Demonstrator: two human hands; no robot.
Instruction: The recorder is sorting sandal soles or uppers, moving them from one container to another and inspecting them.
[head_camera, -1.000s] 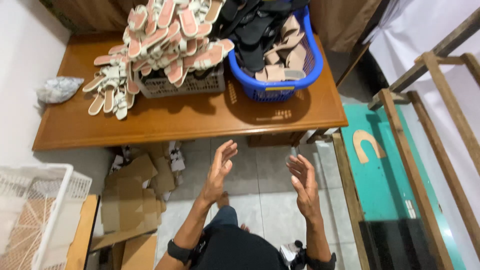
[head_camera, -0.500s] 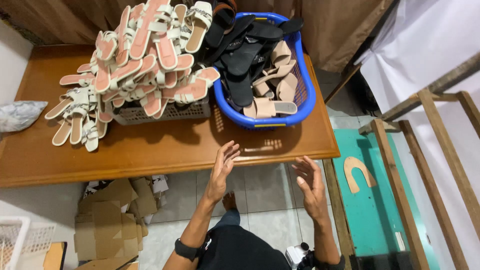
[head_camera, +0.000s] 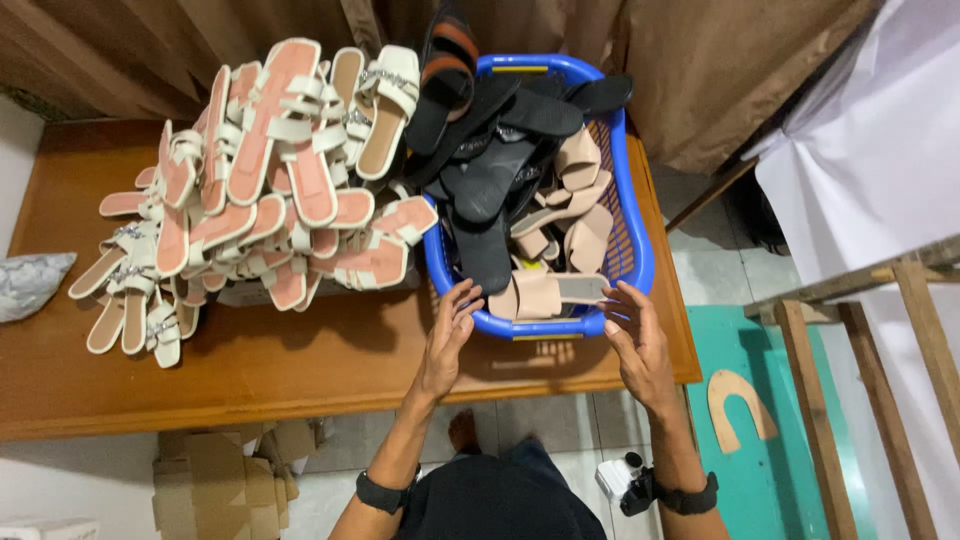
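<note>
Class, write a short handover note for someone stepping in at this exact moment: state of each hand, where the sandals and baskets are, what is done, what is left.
Left hand: open, empty, at the blue basket's near rim.
Right hand: open, empty, at the same rim's right corner.
Blue basket sits on the wooden table, filled with black sandals and beige sandals.
Beside it, a heap of white-and-pink sandals overflows a second basket.
Done: nothing gripped.
Left: basket not yet held or lifted.
</note>
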